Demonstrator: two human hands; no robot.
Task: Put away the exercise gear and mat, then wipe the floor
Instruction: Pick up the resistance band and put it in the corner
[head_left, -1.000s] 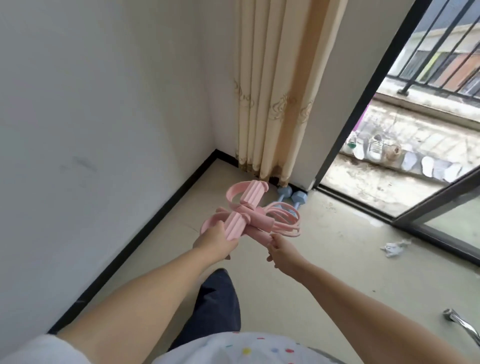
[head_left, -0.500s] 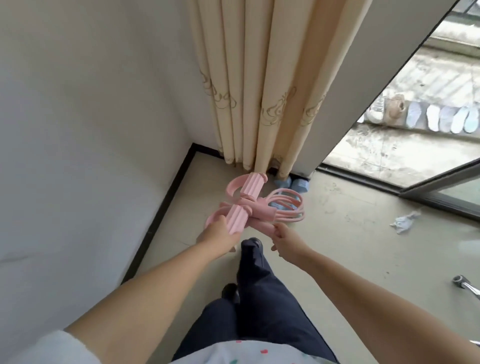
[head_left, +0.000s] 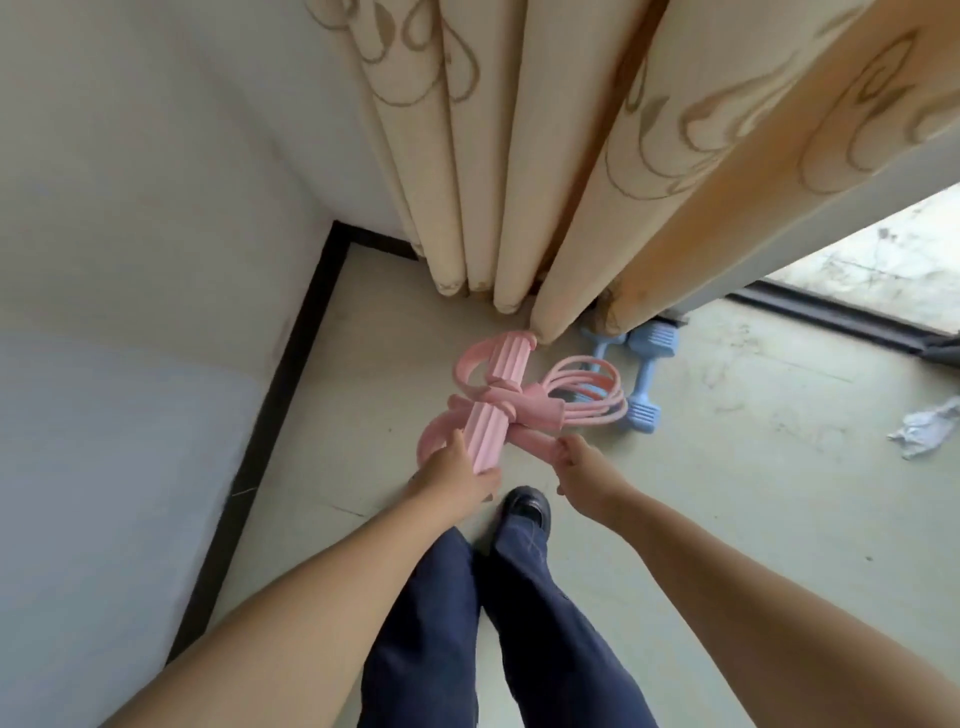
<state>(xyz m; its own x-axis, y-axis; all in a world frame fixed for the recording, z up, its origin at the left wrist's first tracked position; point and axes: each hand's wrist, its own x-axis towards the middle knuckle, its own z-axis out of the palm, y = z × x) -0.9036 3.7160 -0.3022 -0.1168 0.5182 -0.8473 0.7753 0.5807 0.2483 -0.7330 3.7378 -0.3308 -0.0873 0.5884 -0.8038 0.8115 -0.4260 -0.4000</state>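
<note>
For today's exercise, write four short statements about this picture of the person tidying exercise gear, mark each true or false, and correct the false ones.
1. Both hands hold the pink resistance band. True: the left hand grips a ribbed handle, the right hand a pink tube.
2. The blue dumbbells lie on a shelf. False: they lie on the floor by the curtain.
3. A crumpled tissue lies on the floor. True.
4. The curtain is dark green. False: it is cream.

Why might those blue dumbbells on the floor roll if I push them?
The blue dumbbells have round handles, so they might roll. Their ridged ends look flat-sided, which would probably stop them quickly. They lie by the curtain, likely heavy for their size.
</note>
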